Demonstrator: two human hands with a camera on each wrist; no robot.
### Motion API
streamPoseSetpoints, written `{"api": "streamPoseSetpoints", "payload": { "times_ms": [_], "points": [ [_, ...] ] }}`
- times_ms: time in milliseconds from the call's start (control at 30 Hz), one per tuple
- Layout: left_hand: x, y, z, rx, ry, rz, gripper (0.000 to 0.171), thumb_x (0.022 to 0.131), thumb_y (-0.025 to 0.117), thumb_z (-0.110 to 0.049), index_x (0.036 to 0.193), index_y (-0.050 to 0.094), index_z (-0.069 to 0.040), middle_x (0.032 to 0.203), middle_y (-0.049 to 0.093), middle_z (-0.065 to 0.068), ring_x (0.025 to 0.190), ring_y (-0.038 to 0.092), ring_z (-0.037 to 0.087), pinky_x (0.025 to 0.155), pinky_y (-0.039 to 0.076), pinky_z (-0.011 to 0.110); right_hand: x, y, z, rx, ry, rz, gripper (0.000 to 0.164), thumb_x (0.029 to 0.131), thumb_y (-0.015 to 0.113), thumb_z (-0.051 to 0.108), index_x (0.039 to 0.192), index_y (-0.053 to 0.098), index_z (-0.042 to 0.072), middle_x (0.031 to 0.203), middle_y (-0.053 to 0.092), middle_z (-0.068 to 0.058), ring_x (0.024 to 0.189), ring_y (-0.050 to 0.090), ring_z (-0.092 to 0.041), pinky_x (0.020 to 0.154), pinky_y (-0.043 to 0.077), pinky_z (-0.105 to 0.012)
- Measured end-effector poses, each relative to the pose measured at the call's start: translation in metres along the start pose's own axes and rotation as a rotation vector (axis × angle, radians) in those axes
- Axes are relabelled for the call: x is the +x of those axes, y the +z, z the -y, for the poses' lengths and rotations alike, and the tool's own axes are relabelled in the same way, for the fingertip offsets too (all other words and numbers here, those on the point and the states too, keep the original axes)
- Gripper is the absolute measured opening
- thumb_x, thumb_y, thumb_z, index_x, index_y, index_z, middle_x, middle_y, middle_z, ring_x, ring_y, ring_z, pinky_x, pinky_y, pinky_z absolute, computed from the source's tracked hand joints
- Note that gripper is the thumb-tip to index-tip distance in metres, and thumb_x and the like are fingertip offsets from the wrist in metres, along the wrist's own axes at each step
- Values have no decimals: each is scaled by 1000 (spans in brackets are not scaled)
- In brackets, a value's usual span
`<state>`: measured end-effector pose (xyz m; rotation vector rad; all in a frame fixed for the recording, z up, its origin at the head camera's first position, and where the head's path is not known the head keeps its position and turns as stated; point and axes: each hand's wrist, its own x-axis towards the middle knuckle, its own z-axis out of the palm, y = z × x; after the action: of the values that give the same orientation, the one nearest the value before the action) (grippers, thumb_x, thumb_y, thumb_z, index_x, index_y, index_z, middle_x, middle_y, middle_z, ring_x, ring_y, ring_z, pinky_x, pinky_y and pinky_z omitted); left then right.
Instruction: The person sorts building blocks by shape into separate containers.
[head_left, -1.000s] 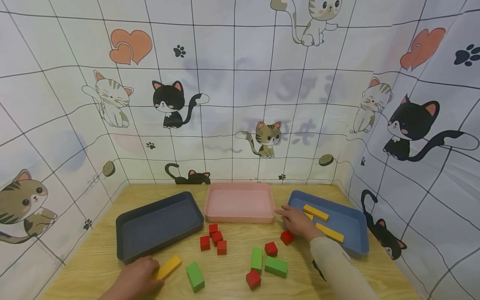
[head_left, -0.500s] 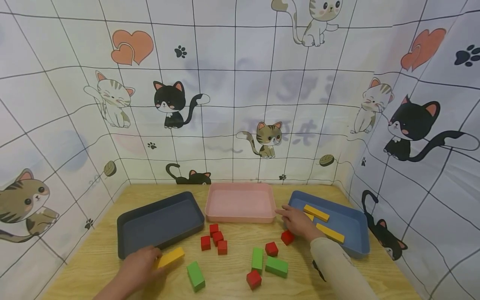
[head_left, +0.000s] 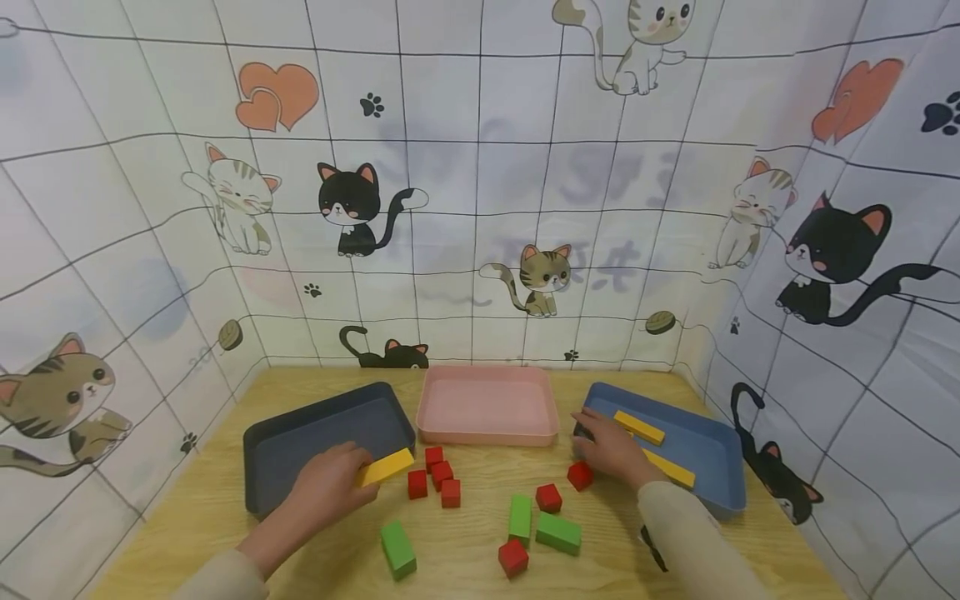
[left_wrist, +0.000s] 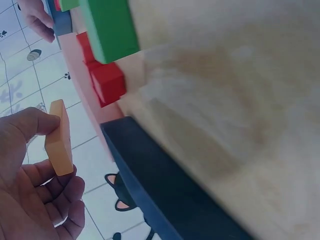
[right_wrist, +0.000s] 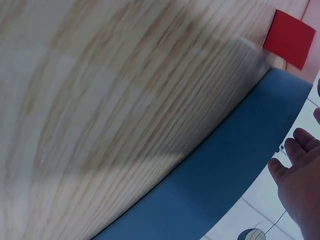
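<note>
My left hand (head_left: 333,483) pinches a yellow block (head_left: 386,468) between thumb and fingers, held up over the front right part of the dark tray (head_left: 262,450). In the left wrist view the same yellow block (left_wrist: 60,142) sits between thumb and fingertips, above the tray's dark wall (left_wrist: 155,180). My right hand (head_left: 611,448) is over the left end of the blue tray (head_left: 712,458), fingers relaxed and holding nothing. Two yellow blocks (head_left: 640,427) show in that tray beside the hand. The right wrist view has the right hand (right_wrist: 302,175) above the tray's blue wall (right_wrist: 200,175).
A pink tray (head_left: 487,437) stands at the back between the other two. Several red cubes (head_left: 450,493) lie in front of it and farther right. Green blocks (head_left: 398,550) lie nearer the front. Cat-patterned cloth (head_left: 480,183) walls the table at the back and sides.
My left hand has lifted the yellow block off the table and carried it right and away from me. My right hand has drawn its pointing fingers back from the pink tray's corner.
</note>
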<state>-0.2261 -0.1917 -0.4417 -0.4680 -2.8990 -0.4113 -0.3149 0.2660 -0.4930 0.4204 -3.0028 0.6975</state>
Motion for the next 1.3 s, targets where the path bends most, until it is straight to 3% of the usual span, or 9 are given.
{"api": "streamPoseSetpoints", "payload": {
  "times_ms": [367, 533, 800, 1067, 1300],
  "points": [
    [47, 1, -26, -22, 43, -48, 21, 77, 81, -26, 88, 71, -11, 76, 52, -4, 63, 45, 13, 56, 41, 31, -30, -24, -39, -34, 2, -68, 72, 96, 63, 45, 146, 44, -4, 147, 35, -37, 130, 37, -57, 99, 34, -70],
    [64, 2, -34, -40, 45, -19, 18, 77, 77, -22, 90, 72, -11, 77, 53, -4, 65, 45, 13, 58, 41, 31, -50, -33, -56, 5, 40, -97, 83, 90, 70, 48, 146, 41, -7, 147, 31, -39, 129, 35, -60, 97, 35, -72],
    [89, 8, -47, -4, 54, 28, 34, 82, 79, -39, 97, 72, -10, 85, 60, 0, 71, 51, 15, 63, 46, 34, -75, -53, -76, -2, 163, -35, 99, 86, 70, 56, 148, 31, -11, 148, 19, -45, 128, 27, -66, 94, 31, -76],
    [115, 17, -69, -5, 86, 59, 20, 81, 75, -24, 93, 69, -9, 81, 56, -2, 67, 49, 15, 63, 46, 32, -98, -71, -101, -108, 227, 9, 117, 82, 67, 67, 145, 23, -21, 141, 19, -52, 124, 25, -69, 92, 30, -77],
    [134, 27, -92, 33, 113, 57, 22, 80, 77, -26, 94, 71, -9, 79, 56, -2, 68, 49, 15, 67, 45, 30, -110, -75, -118, -57, 295, 63, 127, 81, 69, 66, 142, 9, -28, 139, 9, -56, 126, 15, -70, 97, 24, -78]
  ]
}}
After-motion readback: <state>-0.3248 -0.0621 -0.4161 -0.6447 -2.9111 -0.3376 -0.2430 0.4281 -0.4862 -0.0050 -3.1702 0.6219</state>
